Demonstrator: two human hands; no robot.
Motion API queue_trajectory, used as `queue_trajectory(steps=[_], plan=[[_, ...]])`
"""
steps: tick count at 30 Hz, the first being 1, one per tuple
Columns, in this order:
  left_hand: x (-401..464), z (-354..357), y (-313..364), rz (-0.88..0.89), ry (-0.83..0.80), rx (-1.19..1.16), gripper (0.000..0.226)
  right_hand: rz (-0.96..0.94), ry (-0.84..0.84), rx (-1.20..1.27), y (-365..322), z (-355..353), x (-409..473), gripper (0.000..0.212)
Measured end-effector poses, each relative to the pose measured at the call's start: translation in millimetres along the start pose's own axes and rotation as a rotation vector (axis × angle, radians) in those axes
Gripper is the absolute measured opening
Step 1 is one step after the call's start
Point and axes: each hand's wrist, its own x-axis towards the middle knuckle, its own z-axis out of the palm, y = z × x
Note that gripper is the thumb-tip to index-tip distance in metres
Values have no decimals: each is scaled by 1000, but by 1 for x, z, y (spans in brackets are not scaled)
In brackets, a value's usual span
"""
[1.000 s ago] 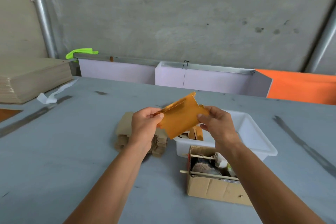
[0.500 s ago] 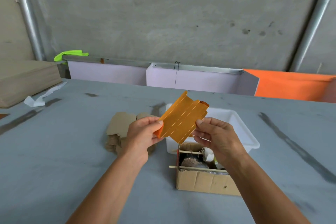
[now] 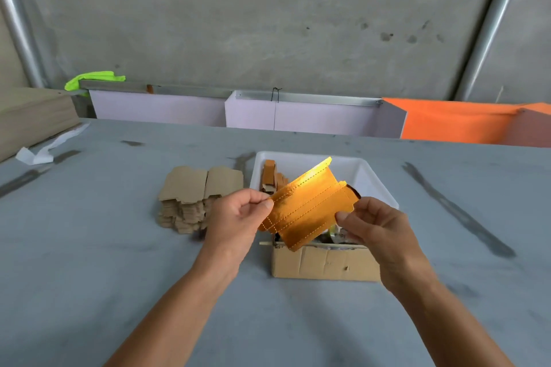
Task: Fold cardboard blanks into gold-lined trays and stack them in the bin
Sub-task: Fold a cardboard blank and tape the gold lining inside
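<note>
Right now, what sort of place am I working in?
Probably a small packaging workshop, a hand-assembly bench. A stack of flat cardboard blanks sits on the grey worktable, a white plastic bin holds folded trays, and bare concrete wall stands behind.

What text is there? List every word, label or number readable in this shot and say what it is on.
None can be read.
The gold-lined blank, the stack of blanks, the white bin and the cardboard box show no print.
The items inside the box are too blurred to tell.
</note>
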Motion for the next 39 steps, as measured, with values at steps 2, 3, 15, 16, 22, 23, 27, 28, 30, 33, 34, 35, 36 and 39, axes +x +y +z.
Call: queue_trajectory(steps=[2, 3, 15, 16, 22, 23, 27, 28, 30, 33, 34, 35, 36, 39], plan=[[-10, 3, -4, 61, -22, 46, 21, -43, 56, -11, 5, -9, -10, 28], [-15, 4, -6, 94, -39, 84, 23, -56, 96, -27, 8, -12, -16, 35], [-66, 12, -53, 757, -117, 651, 19, -811, 266, -850, 69, -33, -53, 31], [-68, 12, -56, 794, -141, 679, 19, -851, 245, -878, 75, -36, -53, 17], [-80, 5, -74, 803, -260, 719, 16, -974, 77, -989, 99, -42, -56, 37], [-81, 4, -77, 777, -270, 712, 15, -964, 41, -992, 102, -42, -58, 36], [-84, 2, -82, 647, -292, 701, 10, -887, -108, -993, 104, -46, -63, 14], [-85, 2, -82, 625, -306, 705, 11, -879, -125, -1014, 105, -46, -63, 11], [-86, 2, -81, 602, -347, 738, 12, -862, -144, -1074, 106, -47, -63, 14], [-90, 1, -79, 623, -418, 828, 14, -880, -179, -1171, 106, -45, -63, 6], [-91, 1, -79, 640, -444, 867, 13, -863, -201, -1195, 105, -45, -65, 8], [-92, 2, -79, 649, -471, 903, 15, -867, -225, -1214, 106, -44, -65, 15], [-92, 3, -79, 657, -495, 931, 18, -849, -241, -1230, 106, -44, -66, 20], [-92, 6, -80, 640, -513, 968, 20, -787, -266, -1199, 106, -45, -66, 24]])
